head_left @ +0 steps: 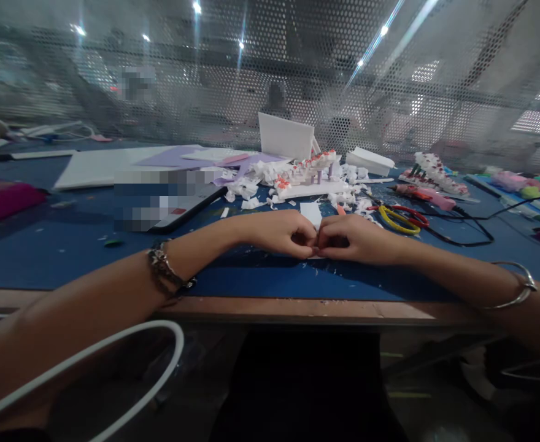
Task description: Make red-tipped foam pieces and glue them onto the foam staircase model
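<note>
My left hand (279,232) and my right hand (353,238) meet fingertip to fingertip over the blue mat (67,245) near the table's front edge. Both have their fingers curled into a pinch on something tiny that I cannot make out. A small white paper piece (311,213) lies just behind them. Further back stands a white model (304,177) with red-and-white bits on it, ringed by torn white paper scraps (245,187). A dark bracelet circles my left wrist and a silver bangle my right.
Yellow-and-red scissors (401,219) and a pink tool (424,195) with a black cable (458,236) lie to the right. White and purple sheets (113,162) lie at the back left, a magenta piece (3,201) at far left. A perforated screen (270,73) closes off the back.
</note>
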`<state>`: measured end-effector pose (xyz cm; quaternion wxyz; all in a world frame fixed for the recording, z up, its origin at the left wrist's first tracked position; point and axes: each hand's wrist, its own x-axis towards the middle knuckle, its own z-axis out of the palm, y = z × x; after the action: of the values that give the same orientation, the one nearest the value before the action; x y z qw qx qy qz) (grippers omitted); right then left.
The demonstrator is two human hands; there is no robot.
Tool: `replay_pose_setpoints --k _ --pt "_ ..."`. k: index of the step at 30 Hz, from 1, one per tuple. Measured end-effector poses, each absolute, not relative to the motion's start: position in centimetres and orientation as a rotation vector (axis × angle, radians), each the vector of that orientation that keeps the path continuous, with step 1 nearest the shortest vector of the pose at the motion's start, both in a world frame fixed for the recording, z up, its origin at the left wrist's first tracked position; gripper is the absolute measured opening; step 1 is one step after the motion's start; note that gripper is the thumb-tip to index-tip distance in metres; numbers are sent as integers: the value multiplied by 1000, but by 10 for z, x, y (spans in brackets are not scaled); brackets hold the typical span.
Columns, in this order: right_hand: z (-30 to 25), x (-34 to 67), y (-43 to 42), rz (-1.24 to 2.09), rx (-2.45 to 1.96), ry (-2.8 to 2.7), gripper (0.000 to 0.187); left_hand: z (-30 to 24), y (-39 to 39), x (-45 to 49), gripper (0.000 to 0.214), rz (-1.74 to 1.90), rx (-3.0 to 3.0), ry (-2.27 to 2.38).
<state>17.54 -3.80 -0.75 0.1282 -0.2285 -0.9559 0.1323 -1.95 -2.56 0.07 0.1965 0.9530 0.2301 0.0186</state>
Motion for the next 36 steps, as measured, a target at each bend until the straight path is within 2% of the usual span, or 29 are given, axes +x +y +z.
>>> replay_pose_setpoints --k 8,17,23,32,36 --pt "-10 174 -37 347 -680 -2767 17 3 -29 -17 12 51 2647 760" --pt "-7 177 -38 436 -689 -2795 8 2 -28 -18 18 37 2705 834" --pt "-3 178 -37 426 -511 -2833 14 4 -29 -18 8 83 2733 723" --pt "0 178 -37 353 -487 -2847 12 5 -29 -19 22 83 2716 641" --pt "-1 178 -38 316 -490 -2851 14 5 -28 -18 21 73 2693 631"
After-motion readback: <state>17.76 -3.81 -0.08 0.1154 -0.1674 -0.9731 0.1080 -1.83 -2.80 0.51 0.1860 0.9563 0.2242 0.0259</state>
